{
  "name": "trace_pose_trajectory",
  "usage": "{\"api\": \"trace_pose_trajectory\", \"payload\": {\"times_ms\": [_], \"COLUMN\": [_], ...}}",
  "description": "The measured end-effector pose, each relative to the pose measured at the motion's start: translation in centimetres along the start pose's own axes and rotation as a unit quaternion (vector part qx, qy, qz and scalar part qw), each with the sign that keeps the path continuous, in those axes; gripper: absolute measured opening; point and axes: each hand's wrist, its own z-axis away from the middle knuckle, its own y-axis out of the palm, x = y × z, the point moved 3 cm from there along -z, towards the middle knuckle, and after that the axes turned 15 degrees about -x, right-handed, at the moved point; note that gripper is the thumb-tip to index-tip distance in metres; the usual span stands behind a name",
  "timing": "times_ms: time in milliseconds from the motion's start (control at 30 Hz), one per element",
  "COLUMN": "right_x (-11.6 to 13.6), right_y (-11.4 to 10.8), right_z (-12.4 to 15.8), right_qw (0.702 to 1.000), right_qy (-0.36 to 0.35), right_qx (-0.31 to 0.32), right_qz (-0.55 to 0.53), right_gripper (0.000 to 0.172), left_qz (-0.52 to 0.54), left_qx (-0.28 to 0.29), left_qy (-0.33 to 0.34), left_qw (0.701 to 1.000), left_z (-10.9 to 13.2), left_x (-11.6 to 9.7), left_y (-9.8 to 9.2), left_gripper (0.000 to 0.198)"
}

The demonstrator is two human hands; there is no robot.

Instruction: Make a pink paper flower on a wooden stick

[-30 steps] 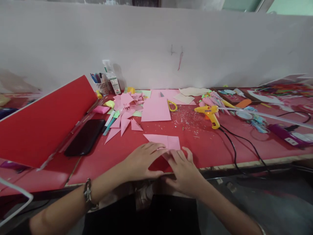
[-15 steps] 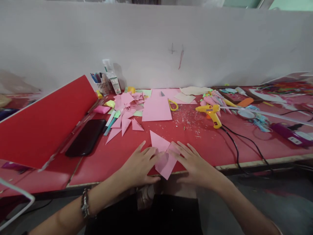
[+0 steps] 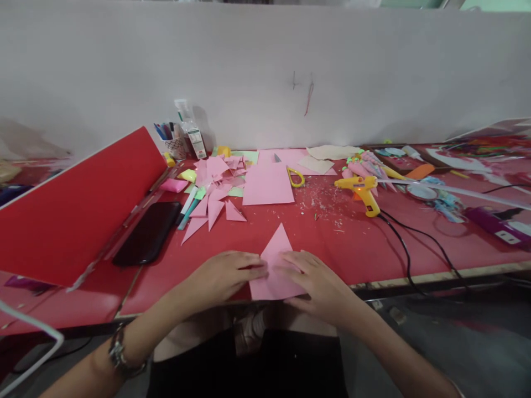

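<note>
A pink piece of paper (image 3: 274, 276), pointed at the top and straight along its bottom edge, lies at the table's front edge between my hands. My left hand (image 3: 232, 272) touches its left side with fingers stretched out. Spread over its right part are the fingers of my right hand (image 3: 318, 279), the thumb near the lower edge. Both hands are open, and the fingers cover parts of the paper's sides. Beyond it lies a larger pink sheet (image 3: 267, 185), with yellow-handled scissors (image 3: 296, 178) at its right edge.
Cut pink pieces (image 3: 215, 171) are heaped at back left, near markers (image 3: 188, 210) and a black phone-like object (image 3: 147, 232). A red board (image 3: 83, 204) slants at left. At right rests a yellow glue gun (image 3: 360, 190) with a black cord (image 3: 400, 246) over the table edge.
The pink paper has turned, so its point now faces away from me and a straight edge faces me. My left hand has shifted slightly left and its fingers have drawn closer together.
</note>
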Motion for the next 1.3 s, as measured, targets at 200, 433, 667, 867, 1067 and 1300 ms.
{"api": "trace_pose_trajectory", "payload": {"times_ms": [200, 433, 667, 867, 1067, 1300], "right_x": [0.5, 0.0, 0.0, -0.4, -0.7, -0.2], "right_y": [0.3, 0.4, 0.6, 0.6, 0.8, 1.1], "right_z": [-0.3, -0.3, -0.9, -2.1, -2.5, -2.7], "right_qw": [0.998, 0.998, 0.996, 0.989, 0.986, 0.982], "right_qy": [-0.010, 0.002, 0.031, 0.087, 0.135, 0.162], "right_qx": [-0.052, -0.057, -0.064, -0.071, -0.073, -0.088], "right_qz": [-0.022, -0.023, -0.053, -0.095, -0.068, 0.035], "right_gripper": [0.022, 0.023, 0.014, 0.018, 0.008, 0.014], "left_qz": [-0.055, -0.072, -0.032, 0.012, -0.056, -0.120], "left_qx": [-0.007, -0.066, -0.119, -0.134, -0.074, -0.013], "left_qy": [-0.058, -0.089, -0.152, -0.234, -0.310, -0.347], "left_qw": [0.997, 0.991, 0.981, 0.963, 0.946, 0.930], "left_z": [0.7, 0.4, 0.4, 0.2, 0.0, 0.0], "left_x": [-0.7, -2.0, -1.5, -0.8, -0.7, -0.6], "left_y": [-0.3, 0.1, 0.6, 1.1, 0.8, 0.8], "left_gripper": [0.034, 0.023, 0.019, 0.013, 0.028, 0.032]}}
